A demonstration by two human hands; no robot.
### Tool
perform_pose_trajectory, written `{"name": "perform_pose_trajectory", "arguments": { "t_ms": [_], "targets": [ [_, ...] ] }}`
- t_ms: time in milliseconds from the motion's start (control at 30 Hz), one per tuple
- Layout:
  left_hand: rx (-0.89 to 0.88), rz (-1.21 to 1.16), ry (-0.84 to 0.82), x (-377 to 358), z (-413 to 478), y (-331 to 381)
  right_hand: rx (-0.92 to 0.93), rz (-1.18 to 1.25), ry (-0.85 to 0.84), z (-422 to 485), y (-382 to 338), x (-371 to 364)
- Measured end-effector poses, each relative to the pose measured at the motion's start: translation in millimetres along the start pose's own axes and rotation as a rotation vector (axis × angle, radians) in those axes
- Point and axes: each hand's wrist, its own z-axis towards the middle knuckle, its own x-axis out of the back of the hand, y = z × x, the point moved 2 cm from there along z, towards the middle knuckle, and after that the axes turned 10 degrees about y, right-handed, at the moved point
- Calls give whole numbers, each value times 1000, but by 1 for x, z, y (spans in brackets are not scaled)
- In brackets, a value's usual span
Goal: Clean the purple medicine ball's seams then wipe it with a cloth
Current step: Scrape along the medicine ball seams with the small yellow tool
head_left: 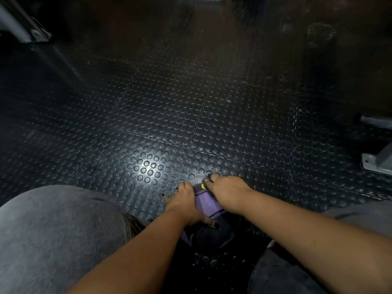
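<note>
Medicine ball (206, 203) sits on the studded rubber floor (148, 124), near centre, between your knees; a purple panel faces up between your two hands, a black panel (212, 233) is on the near side. Your left hand (184, 201) wraps the ball's left side; fingers spread down the left curve, thumb hooked across the near face; it holds the ball. Your right hand (228, 190) lies on the ball's far right top, fingers curled down at the far edge; a small yellow-green item (203, 186) pokes out on the thumb side, pinched there and touching the ball beside a dark seam; too little of it shows to say what it is. A grey patch (198, 180) lies at the ball's far top between the fingertips of both hands; panel or cloth, can't tell. Grey-jeaned knee (53, 230) near left, apart from the ball; metal bracket (376, 162) on the floor at right, bar (373, 120) beyond it; pale metal frame (19, 24) far left.
</note>
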Motion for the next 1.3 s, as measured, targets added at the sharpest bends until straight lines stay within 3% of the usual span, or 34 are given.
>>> {"name": "perform_pose_trajectory", "arguments": {
  "t_ms": [267, 533, 767, 900, 1067, 1300],
  "targets": [
    [46, -18, -26, 6, -3, -6, -156, -43, -29, 17, 22, -19],
    [76, -17, -55, 18, 5, -16, -350, 58, -226, 9, 62, -70],
    [46, 101, -42, 25, 17, -6, -627, 463, 107, 13, 89, -29],
    [-51, 253, -66, 21, 7, 9, -660, 595, 301, 10, 92, -1],
    [-34, 254, 12, 25, 8, -3, -625, 632, 390, -2, 82, 25],
    [47, 17, 103, 41, 21, -11, -615, 659, 375, -27, 58, 34]
  ]
}}
